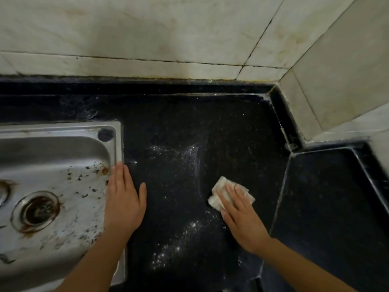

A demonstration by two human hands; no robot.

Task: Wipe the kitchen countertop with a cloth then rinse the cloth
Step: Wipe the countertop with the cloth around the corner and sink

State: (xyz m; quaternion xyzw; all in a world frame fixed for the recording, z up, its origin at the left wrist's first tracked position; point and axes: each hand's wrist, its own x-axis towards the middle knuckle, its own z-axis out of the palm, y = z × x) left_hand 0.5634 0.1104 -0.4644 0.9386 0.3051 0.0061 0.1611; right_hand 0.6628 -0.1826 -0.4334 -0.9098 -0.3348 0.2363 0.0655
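sink (63,144) left, set in countertop (179,123) | left hand (123,204) on sink's right rim | cloth (219,200) on countertop to the right, under right hand (242,222) | wall (147,28) behind

There are 2 hands, the left hand (124,201) and the right hand (244,222), and 1 cloth (220,185). The worktop (231,127) has 1 sink (52,148), with 1 drain (36,210) wholly in view and 1 dark round plug (105,134) on its rim.
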